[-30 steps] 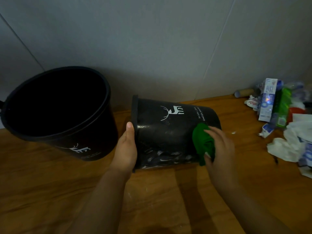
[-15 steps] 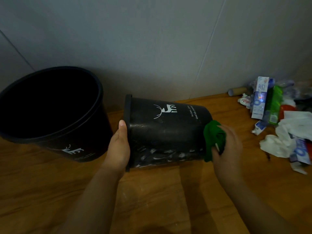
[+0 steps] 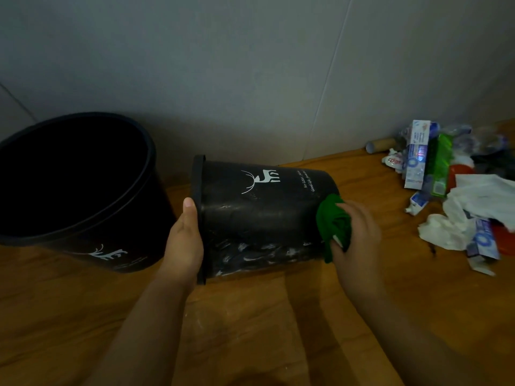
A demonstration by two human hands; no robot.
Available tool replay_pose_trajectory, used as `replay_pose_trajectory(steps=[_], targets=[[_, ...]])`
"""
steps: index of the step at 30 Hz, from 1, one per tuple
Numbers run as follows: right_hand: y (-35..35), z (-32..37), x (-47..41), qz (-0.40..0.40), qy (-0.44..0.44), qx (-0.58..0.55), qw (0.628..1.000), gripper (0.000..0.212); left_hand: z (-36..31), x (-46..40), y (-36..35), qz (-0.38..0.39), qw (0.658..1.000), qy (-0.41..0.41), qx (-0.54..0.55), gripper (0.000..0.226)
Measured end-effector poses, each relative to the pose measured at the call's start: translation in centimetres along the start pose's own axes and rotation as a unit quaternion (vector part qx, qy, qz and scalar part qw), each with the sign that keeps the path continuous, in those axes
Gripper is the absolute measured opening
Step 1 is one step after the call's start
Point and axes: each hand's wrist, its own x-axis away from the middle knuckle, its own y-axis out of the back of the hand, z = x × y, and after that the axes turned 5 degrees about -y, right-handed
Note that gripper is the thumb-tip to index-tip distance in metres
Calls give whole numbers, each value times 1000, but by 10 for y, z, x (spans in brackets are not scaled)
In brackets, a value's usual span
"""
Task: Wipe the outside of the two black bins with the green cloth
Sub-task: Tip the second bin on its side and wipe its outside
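Observation:
A black bin (image 3: 259,215) with a white deer logo lies on its side on the wooden floor, its open end to the left. White smears streak its lower wall. My left hand (image 3: 185,240) grips its rim, thumb along the edge. My right hand (image 3: 355,238) holds a bunched green cloth (image 3: 331,224) against the bin's wall near the base end. A second, larger black bin (image 3: 83,240) stands upright at the left with its mouth facing me.
A pile of rubbish lies at the right: a toothpaste box (image 3: 416,154), a green packet (image 3: 440,168), crumpled white paper (image 3: 471,213) and a cardboard tube (image 3: 380,144) by the grey wall (image 3: 250,65). Bare wooden floor (image 3: 250,330) spreads in front of me.
My right hand slid the green cloth along the lying bin from its middle toward the base end. My left hand kept its grip on the rim.

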Motion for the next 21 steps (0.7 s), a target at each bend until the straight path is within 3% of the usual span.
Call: replay_pose_trajectory(steps=[5, 10, 13, 21], targets=[[-3, -1, 8, 66, 127, 49, 989, 76, -4, 0, 0, 3, 1000, -12, -12, 56], [14, -22, 6, 22, 18, 30, 999, 76, -9, 3, -1, 0, 999, -28, -20, 47], [17, -22, 4, 5, 0, 6, 1000, 69, -11, 9, -4, 8, 999, -42, -12, 40], [22, 7, -8, -28, -117, -208, 971, 47, -32, 13, -6, 41, 997, -62, 2, 27]])
